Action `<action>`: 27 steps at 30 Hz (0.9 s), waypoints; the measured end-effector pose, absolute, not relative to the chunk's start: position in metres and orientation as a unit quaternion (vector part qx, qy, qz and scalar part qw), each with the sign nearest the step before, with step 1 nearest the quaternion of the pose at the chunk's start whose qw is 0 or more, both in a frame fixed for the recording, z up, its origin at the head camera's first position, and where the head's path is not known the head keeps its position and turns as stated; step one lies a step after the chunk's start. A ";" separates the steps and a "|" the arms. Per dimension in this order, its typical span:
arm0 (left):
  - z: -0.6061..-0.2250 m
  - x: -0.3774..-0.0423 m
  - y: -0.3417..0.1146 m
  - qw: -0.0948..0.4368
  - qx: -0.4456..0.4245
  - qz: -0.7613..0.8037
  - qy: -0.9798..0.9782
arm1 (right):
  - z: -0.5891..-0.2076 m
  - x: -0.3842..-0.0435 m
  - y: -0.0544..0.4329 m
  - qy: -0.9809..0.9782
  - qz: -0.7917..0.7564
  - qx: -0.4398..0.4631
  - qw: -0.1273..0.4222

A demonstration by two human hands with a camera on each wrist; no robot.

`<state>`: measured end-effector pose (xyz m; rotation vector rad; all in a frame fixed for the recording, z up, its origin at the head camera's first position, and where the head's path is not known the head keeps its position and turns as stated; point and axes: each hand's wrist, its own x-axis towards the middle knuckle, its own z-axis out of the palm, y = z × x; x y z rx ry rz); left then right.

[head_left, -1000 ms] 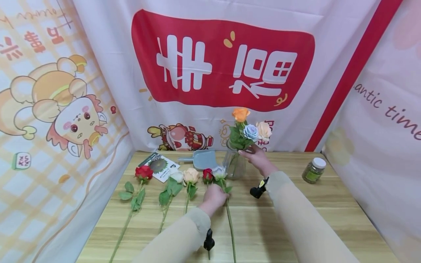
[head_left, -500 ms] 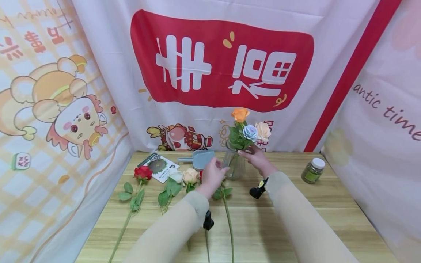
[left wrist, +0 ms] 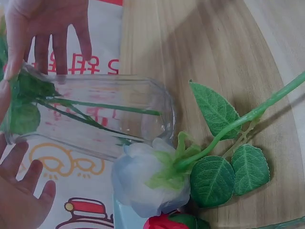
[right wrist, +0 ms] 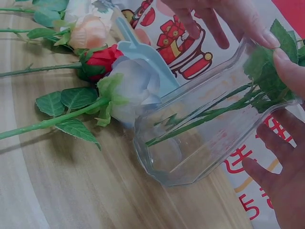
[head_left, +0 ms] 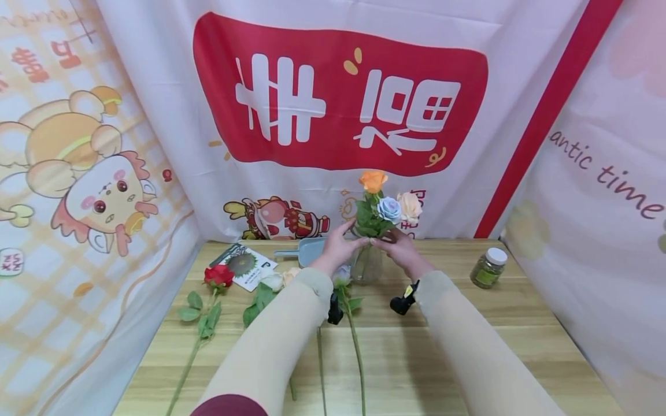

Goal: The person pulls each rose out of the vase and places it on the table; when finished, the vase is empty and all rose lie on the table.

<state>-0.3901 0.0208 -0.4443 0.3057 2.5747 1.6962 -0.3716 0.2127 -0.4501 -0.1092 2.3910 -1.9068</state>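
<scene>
A clear glass vase [head_left: 367,267] stands near the table's back edge. Out of its mouth rise an orange rose [head_left: 372,181], a blue rose [head_left: 389,209] and a cream rose [head_left: 410,207]; their cut stems show through the glass. My left hand [head_left: 339,249] and right hand [head_left: 403,252] hold the vase's neck from both sides, thumbs meeting at the near rim among green leaves. In the right wrist view, the fingers of both hands spread around the neck. Beside the vase's base lies a pale blue-white rose [right wrist: 133,81], with a red rose [right wrist: 100,62] next to it.
Farther left on the wooden table lie a larger red rose [head_left: 218,276], a white rose [head_left: 273,281] and a peach rose [right wrist: 90,31]. Behind them are a printed card [head_left: 250,267] and a blue dustpan [head_left: 309,251]. A white-lidded jar [head_left: 489,268] stands at right.
My left hand has left the pale blue-white rose on the table and moved up to the vase's neck, opposite my right hand. The head view has shifted slightly.
</scene>
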 end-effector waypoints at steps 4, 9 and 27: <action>-0.444 -0.392 0.020 0.030 0.104 0.535 0.838 | -0.444 -0.371 0.212 0.777 -0.626 -0.040 0.053; -0.442 -0.393 0.019 0.048 0.102 0.526 0.843 | -0.442 -0.373 0.215 0.770 -0.632 -0.039 0.078; -0.440 -0.393 0.019 0.062 0.102 0.522 0.845 | -0.435 -0.366 0.216 0.784 -0.616 0.013 -0.080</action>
